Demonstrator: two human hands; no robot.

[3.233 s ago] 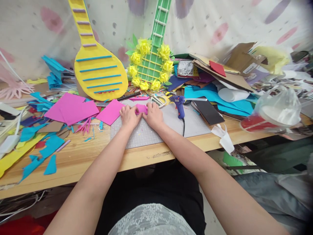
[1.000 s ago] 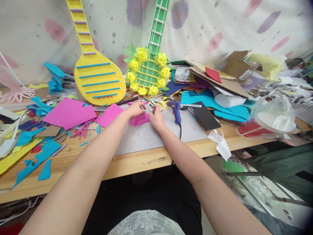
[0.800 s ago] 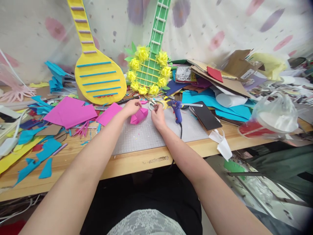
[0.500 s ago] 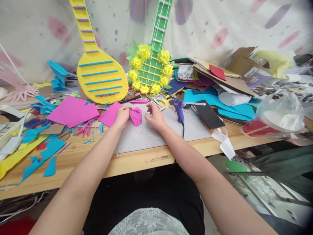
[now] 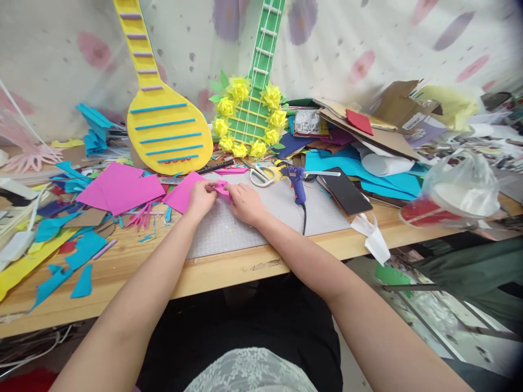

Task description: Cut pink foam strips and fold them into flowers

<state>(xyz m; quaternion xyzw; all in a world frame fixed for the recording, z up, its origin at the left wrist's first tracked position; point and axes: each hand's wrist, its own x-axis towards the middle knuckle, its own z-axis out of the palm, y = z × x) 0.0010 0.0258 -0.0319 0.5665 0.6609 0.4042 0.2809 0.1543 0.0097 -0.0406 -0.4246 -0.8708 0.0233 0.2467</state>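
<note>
Fingers (image 5: 210, 188) of both hands were pinched on a small folded pink foam piece (image 5: 222, 188), pressed down on the grey cutting mat (image 5: 261, 212). Left hand (image 5: 200, 198) gripped its left edge; right hand (image 5: 244, 202) lay flat over its right side, fingertips on the fold. Most of the piece was hidden beneath the hands; its exact shape could not be made out. The mat lay on the wooden table (image 5: 134, 261), near the front edge.

Just left of the left hand: a flat pink sheet (image 5: 182, 191), touching or nearly touching it. Behind the hands: scissors (image 5: 262, 175) and a blue glue gun (image 5: 297, 182), its cord running off the front edge. A black phone (image 5: 344, 190) lay right of the gun. A yellow foam guitar (image 5: 163, 128) and a green one (image 5: 253, 109) leaned against the wall.
</note>
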